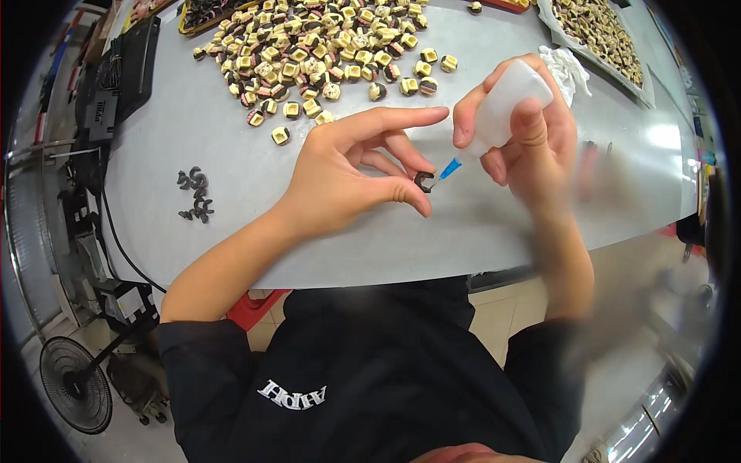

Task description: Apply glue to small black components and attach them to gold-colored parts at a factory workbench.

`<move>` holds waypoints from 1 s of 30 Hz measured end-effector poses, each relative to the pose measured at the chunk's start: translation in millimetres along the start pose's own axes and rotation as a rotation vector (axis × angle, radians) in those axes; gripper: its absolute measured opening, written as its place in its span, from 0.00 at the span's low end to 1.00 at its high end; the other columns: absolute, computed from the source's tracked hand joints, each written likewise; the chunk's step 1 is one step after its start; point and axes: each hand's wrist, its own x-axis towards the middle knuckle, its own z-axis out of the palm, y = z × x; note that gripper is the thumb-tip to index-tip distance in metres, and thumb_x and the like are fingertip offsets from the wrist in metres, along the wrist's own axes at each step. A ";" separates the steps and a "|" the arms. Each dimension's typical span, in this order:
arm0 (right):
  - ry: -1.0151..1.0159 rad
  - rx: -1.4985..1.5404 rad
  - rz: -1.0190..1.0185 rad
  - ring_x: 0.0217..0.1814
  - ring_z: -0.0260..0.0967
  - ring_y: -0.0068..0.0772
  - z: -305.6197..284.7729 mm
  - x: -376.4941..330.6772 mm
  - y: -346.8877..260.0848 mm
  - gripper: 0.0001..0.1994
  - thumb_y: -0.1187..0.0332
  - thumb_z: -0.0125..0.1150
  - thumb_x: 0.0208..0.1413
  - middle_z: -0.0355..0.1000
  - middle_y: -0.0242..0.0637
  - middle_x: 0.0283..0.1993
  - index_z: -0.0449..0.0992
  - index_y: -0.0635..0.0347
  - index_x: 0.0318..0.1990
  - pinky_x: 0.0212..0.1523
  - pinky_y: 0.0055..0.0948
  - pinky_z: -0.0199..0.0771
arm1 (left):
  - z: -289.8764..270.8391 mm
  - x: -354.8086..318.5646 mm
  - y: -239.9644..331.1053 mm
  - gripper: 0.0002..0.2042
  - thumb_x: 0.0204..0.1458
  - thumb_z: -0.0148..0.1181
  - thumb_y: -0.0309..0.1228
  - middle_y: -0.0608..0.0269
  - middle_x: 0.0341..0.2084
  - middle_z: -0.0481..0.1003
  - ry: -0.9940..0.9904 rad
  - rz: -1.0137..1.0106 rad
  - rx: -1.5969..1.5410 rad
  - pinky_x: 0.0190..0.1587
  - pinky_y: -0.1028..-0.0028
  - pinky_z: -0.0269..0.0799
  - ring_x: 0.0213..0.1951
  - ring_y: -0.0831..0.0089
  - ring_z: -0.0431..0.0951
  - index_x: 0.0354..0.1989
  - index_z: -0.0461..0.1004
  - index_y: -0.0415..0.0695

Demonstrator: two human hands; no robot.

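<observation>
My left hand (pixel 340 177) pinches a small black curved piece (pixel 421 183) between its fingertips, with the index finger stretched out above. In my right hand (pixel 552 139) is a white translucent squeeze bottle (pixel 502 104), tilted down to the left. Its blue needle tip (pixel 450 168) points at the black piece; whether it touches cannot be made out. Several loose black pieces (pixel 197 193) lie on the grey table (pixel 255 247) to the left. Beyond my hands spreads a large pile of small cream, black and pink parts (pixel 309 58).
A paper-lined tray (pixel 598 46) full of similar parts sits at the far right, beside a crumpled white tissue (pixel 566 73). A yellow tray (pixel 193 27) of dark pieces stands far left. Near the left edge are a black case (pixel 137 69) and a cable (pixel 116 239). A fan (pixel 75 384) stands below.
</observation>
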 end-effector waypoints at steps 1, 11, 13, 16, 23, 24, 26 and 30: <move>0.001 0.000 0.001 0.15 0.58 0.18 -0.1 -0.1 -0.4 0.16 0.57 0.46 0.61 0.71 0.47 0.29 0.59 0.64 0.40 0.13 0.15 0.55 | 0.0 0.1 -0.2 0.29 0.35 0.63 0.13 0.61 0.28 0.74 0.003 0.004 0.010 0.35 0.78 0.77 0.32 0.75 0.77 0.52 0.70 0.41; 0.043 -0.072 -0.060 0.13 0.55 0.17 -0.2 0.3 1.7 0.16 0.57 0.46 0.61 0.71 0.47 0.28 0.59 0.64 0.40 0.13 0.14 0.54 | -0.2 1.2 -2.9 0.31 0.32 0.70 0.18 0.63 0.26 0.74 0.014 0.000 0.040 0.33 0.82 0.73 0.30 0.79 0.75 0.52 0.69 0.41; 0.042 -0.079 -0.067 0.13 0.55 0.17 -0.2 0.2 2.2 0.16 0.57 0.46 0.61 0.71 0.47 0.28 0.59 0.64 0.40 0.13 0.14 0.54 | 0.5 1.6 -2.7 0.34 0.30 0.72 0.18 0.65 0.24 0.73 0.022 -0.016 0.052 0.33 0.82 0.72 0.27 0.82 0.73 0.53 0.67 0.36; 0.038 -0.086 -0.076 0.13 0.55 0.17 0.8 0.3 1.9 0.16 0.58 0.46 0.61 0.71 0.47 0.28 0.59 0.64 0.40 0.13 0.14 0.54 | 0.6 1.7 -1.8 0.34 0.31 0.72 0.18 0.65 0.24 0.73 0.011 0.000 0.057 0.33 0.82 0.72 0.27 0.81 0.73 0.53 0.67 0.36; 0.075 -0.192 -0.059 0.12 0.52 0.16 6.7 -0.3 0.4 0.22 0.48 0.44 0.59 0.70 0.46 0.27 0.59 0.61 0.41 0.12 0.13 0.52 | -0.8 1.0 -5.9 0.29 0.33 0.71 0.21 0.65 0.26 0.74 -0.002 0.021 0.044 0.32 0.82 0.73 0.31 0.80 0.76 0.51 0.71 0.44; 0.092 -0.246 -0.047 0.12 0.51 0.15 7.6 -0.3 0.2 0.24 0.44 0.44 0.58 0.69 0.45 0.27 0.59 0.60 0.41 0.12 0.12 0.50 | -0.8 1.1 -6.0 0.29 0.33 0.71 0.21 0.65 0.26 0.74 -0.001 0.021 0.048 0.32 0.82 0.73 0.30 0.80 0.76 0.51 0.71 0.44; 0.093 -0.246 -0.045 0.12 0.50 0.15 7.8 -0.3 1.0 0.25 0.43 0.44 0.57 0.69 0.45 0.27 0.59 0.60 0.41 0.11 0.12 0.50 | -0.4 1.3 -5.7 0.29 0.33 0.71 0.21 0.65 0.26 0.74 0.001 0.019 0.052 0.32 0.82 0.73 0.30 0.80 0.76 0.51 0.71 0.44; 0.086 -0.267 -0.027 0.13 0.52 0.16 6.3 -0.4 -1.3 0.25 0.43 0.44 0.57 0.69 0.45 0.28 0.60 0.60 0.41 0.13 0.12 0.51 | 0.0 1.9 -3.5 0.34 0.31 0.72 0.19 0.65 0.24 0.73 -0.012 0.000 0.076 0.33 0.82 0.71 0.27 0.82 0.73 0.53 0.67 0.37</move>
